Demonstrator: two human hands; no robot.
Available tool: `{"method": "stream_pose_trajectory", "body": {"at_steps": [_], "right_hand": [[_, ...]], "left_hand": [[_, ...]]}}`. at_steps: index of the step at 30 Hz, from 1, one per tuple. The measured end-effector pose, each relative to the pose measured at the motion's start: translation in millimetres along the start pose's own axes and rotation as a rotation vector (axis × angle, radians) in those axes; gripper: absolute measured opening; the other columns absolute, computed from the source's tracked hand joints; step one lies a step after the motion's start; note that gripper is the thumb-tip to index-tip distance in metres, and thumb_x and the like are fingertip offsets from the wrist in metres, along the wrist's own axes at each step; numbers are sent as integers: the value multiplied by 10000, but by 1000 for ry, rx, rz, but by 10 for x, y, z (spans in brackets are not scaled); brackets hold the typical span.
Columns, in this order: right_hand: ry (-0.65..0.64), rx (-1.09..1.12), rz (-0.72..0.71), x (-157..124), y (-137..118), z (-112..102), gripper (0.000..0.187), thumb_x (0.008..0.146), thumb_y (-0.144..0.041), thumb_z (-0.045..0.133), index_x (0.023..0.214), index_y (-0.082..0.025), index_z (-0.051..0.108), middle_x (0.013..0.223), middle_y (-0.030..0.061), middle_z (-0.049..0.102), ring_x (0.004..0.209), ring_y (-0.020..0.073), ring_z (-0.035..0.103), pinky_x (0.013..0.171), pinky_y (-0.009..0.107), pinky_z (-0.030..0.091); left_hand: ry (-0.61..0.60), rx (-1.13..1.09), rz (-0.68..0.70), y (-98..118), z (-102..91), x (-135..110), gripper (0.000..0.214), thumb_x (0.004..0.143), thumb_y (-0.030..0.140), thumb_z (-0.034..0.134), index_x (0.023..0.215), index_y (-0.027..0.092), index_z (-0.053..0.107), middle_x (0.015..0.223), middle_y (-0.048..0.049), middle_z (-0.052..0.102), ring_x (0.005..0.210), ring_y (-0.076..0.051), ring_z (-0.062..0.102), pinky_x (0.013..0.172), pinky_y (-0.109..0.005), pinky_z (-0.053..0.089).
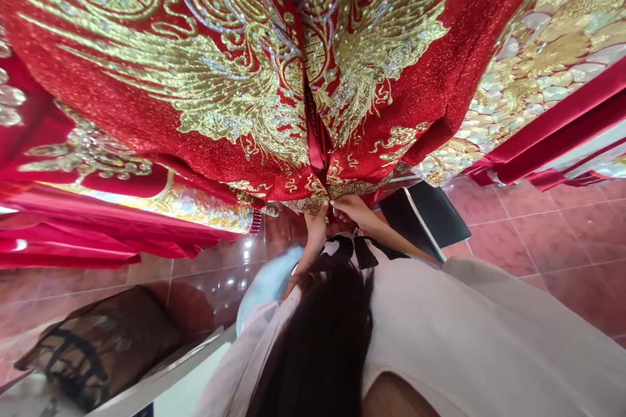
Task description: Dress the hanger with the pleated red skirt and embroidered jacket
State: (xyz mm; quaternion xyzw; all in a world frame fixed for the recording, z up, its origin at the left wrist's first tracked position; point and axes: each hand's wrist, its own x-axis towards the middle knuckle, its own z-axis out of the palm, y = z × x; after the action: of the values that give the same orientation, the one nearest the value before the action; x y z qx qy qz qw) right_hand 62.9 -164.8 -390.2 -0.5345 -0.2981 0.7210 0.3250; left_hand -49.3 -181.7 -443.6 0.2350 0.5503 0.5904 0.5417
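A red glittering jacket [210, 133] with raised gold phoenix embroidery and small gems hangs in front of me. Its front opening runs down the middle and parts slightly above the hem. At the bottom of that opening, my left hand [315, 228] pinches the gold-trimmed hem from the left side. Close against it, my right hand [353, 210] grips the hem edge from the right with fingertips together. The two hands nearly meet. Whatever small fastening may lie between the fingertips is hidden.
More embroidered red garments [98, 156] hang at the left, and a gold-patterned one [542, 58] hangs at the right. A black flat box or board [440, 215] stands on the reddish tiled floor [538, 228]. At lower left lies a brown bag [117, 332].
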Motion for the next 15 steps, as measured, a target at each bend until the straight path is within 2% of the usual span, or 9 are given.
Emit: {"method": "stream_pose_trajectory", "body": {"at_steps": [7, 11, 15], "right_hand": [[149, -26, -128, 28, 47, 129, 280, 662, -257, 678, 504, -123, 490, 408, -49, 429, 380, 17, 342, 403, 151, 235], [146, -23, -72, 33, 46, 146, 294, 685, -201, 600, 445, -131, 445, 373, -41, 382, 344, 14, 292, 362, 157, 171], [115, 9, -13, 31, 7, 160, 231, 661, -178, 589, 467, -128, 475, 357, -50, 348, 326, 7, 232, 341, 159, 122]], "left_hand": [[7, 64, 107, -6, 31, -5, 312, 660, 359, 754, 851, 138, 645, 826, -45, 657, 791, -159, 606, 814, -285, 458], [3, 106, 115, -49, 17, -15, 226, 679, 333, 728, 759, 141, 639, 754, -38, 644, 752, -166, 598, 815, -297, 461], [-1, 137, 108, -78, -14, -11, 193, 668, 310, 727, 688, 153, 617, 702, -32, 622, 748, -177, 595, 829, -307, 459]]}}
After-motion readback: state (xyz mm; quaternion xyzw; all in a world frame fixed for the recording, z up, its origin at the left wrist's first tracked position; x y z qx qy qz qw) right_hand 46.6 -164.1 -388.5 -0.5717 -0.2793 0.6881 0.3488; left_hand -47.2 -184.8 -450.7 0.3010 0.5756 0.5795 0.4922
